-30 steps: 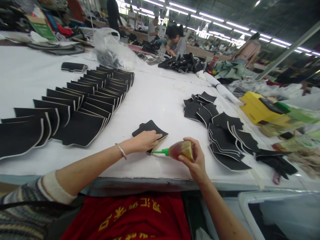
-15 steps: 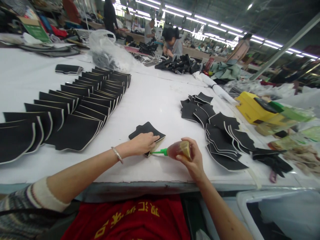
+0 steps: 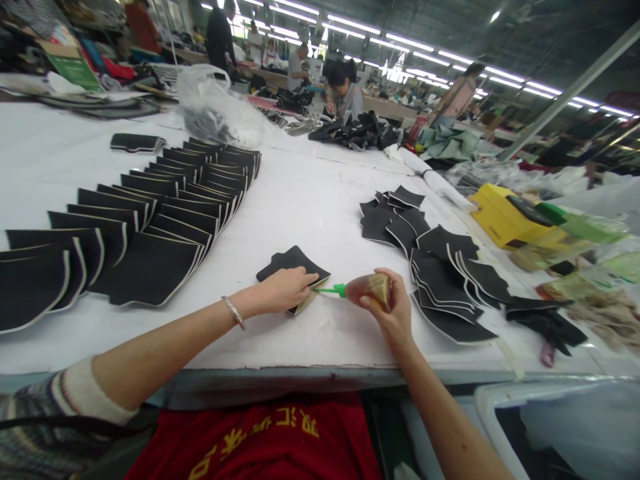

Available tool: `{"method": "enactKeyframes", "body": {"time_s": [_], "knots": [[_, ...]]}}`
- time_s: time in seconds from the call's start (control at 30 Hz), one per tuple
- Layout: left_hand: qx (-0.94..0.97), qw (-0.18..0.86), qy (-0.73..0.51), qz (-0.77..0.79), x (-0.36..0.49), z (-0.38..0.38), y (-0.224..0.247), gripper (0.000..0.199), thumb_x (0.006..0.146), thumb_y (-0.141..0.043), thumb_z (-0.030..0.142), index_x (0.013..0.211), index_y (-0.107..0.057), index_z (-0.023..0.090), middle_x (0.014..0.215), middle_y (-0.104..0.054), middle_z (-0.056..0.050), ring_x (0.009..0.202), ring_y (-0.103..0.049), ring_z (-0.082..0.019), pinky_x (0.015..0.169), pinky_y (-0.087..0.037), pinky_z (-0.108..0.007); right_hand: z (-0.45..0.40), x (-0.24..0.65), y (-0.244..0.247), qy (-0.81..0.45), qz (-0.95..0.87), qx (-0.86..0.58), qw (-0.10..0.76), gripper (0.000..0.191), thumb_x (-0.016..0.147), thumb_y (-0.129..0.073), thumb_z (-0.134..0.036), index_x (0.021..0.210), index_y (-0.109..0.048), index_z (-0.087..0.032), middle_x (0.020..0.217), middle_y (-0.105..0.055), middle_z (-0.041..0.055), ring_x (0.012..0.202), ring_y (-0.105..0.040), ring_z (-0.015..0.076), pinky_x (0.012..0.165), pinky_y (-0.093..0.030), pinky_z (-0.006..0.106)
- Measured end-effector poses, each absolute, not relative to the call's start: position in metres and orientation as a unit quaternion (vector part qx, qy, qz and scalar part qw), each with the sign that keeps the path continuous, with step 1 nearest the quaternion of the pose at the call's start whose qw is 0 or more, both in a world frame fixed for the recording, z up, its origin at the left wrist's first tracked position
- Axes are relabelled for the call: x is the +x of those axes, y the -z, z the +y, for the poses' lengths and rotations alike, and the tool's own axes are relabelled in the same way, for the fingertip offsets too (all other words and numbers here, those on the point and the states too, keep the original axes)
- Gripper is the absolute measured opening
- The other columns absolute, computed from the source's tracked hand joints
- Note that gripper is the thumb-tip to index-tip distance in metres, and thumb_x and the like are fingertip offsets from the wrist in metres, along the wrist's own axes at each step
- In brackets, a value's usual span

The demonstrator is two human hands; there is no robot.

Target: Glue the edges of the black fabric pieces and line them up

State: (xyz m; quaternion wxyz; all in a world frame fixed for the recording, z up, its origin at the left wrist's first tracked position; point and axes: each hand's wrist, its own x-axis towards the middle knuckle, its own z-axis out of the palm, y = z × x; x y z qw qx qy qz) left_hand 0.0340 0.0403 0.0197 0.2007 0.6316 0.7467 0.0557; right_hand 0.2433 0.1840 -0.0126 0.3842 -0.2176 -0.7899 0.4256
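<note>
A black piece with a pale edge (image 3: 294,260) lies on the white table covering (image 3: 320,207). My left hand (image 3: 287,290) rests on top of it, fingers stretched out and pressing it flat, with nothing gripped. My right hand (image 3: 397,308) is wrapped round a bottle of amber-brown liquid (image 3: 369,292), tilted on its side. Its thin green nozzle (image 3: 333,289) points left, its tip at the pale right edge of the piece, close to my left fingertips.
Rows of overlapping black pieces (image 3: 155,263) stand at the left. A loose pile of similar pieces (image 3: 443,270) is at the right, beside a yellow box (image 3: 507,217). Plastic bags (image 3: 213,107) and black items (image 3: 363,130) lie farther back. People work in the background.
The bottle in my right hand has moved right and slightly up, its nozzle tip shifting from the piece's lower corner along the edge. My left hand stays on the piece.
</note>
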Motion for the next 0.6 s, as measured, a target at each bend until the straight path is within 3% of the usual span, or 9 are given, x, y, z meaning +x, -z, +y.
{"method": "enactKeyframes", "body": {"time_s": [0.17,0.33,0.47,0.6], "knots": [[0.628,0.207,-0.061,0.748,0.034,0.039,-0.021,0.049,0.095,-0.032,0.023,0.139,-0.051,0.015,0.106,-0.063,-0.014,0.088,-0.063,-0.025,0.072,-0.044,-0.032,0.188,0.244,0.013,-0.385,-0.786,-0.239,0.420,0.056,0.072,-0.080,-0.045,0.118,-0.056,-0.024,0.116,-0.057,0.0054,0.107,-0.054,0.0270,0.101,-0.039,0.045],[0.616,0.220,-0.090,0.751,0.029,0.041,-0.017,0.053,0.093,-0.037,0.023,0.144,-0.048,0.016,0.112,-0.065,-0.014,0.094,-0.063,-0.026,0.076,-0.045,-0.032,0.161,0.243,0.015,-0.625,-0.651,-0.264,0.341,0.046,0.075,-0.076,-0.047,0.112,-0.060,-0.024,0.098,-0.063,0.0033,0.090,-0.061,0.0242,0.081,-0.054,0.042],[0.580,0.228,-0.164,0.765,0.023,0.040,-0.014,0.045,0.091,-0.045,0.026,0.132,-0.058,0.016,0.106,-0.068,-0.010,0.096,-0.063,-0.023,0.083,-0.047,-0.030,0.175,0.246,0.013,-0.779,-0.427,-0.295,0.353,0.036,0.076,-0.075,-0.051,0.098,-0.065,-0.024,0.099,-0.066,0.0051,0.089,-0.065,0.0234,0.068,-0.061,0.038],[0.434,0.128,-0.191,0.871,0.014,0.034,-0.019,0.041,0.088,-0.051,0.028,0.126,-0.056,0.013,0.124,-0.057,-0.018,0.114,-0.056,-0.029,0.094,-0.046,-0.039,0.202,0.257,0.012,-0.838,-0.319,-0.275,0.348,0.053,0.068,-0.078,-0.059,0.101,-0.068,-0.019,0.099,-0.065,0.0130,0.087,-0.066,0.0243,0.053,-0.063,0.030]]}}
